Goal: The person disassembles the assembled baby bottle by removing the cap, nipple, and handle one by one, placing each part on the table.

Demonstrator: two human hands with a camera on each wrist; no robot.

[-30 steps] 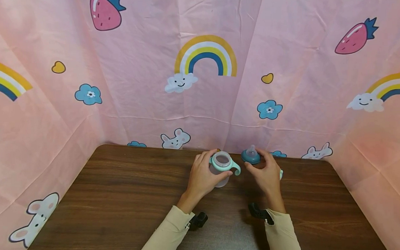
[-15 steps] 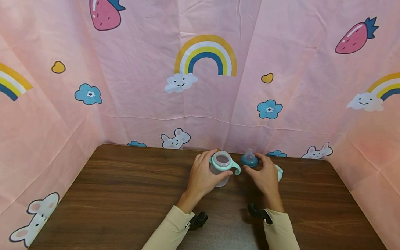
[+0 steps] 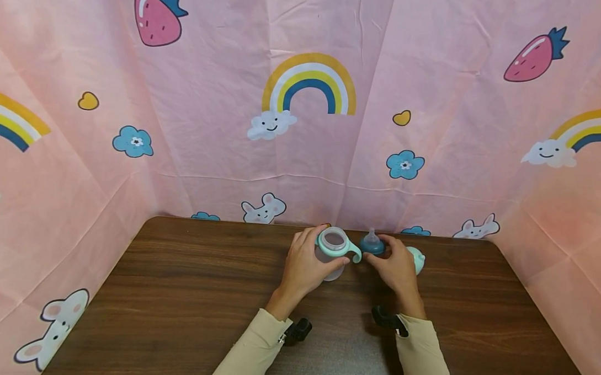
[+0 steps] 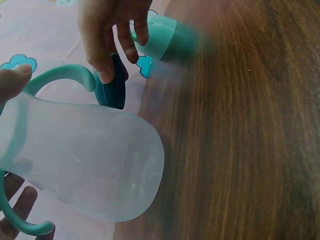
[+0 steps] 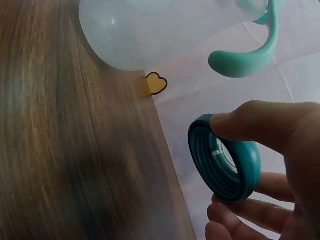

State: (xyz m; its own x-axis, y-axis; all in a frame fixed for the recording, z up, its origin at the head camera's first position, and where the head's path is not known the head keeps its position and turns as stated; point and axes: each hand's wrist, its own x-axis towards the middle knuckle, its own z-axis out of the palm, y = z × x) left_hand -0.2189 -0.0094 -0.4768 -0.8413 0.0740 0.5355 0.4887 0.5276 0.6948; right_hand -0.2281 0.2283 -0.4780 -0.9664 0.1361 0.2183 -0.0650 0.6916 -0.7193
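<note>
Right hand (image 5: pixel 302 162) pinches a dark teal plastic ring collar (image 5: pixel 247 170), thumb on top, fingers below. I can see its ridged inner thread facing left, something clear inside. Above and apart: a frosted translucent plastic bottle (image 5: pixel 150 32), cut off by the view's top edge, plus a curved mint-green handle (image 5: pixel 243 64), round-tipped. Dark brown wood-grain table (image 5: pixel 55 135) left; pale pinkish cloth (image 5: pixel 172 117) past its edge, small black-outlined orange heart (image 5: pixel 157 84) printed there.

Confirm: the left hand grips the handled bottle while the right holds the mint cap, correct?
Not quite: the right hand holds the teal nipple collar, not the mint cap, as the right wrist view shows. The left hand does grip the handled bottle.
</note>
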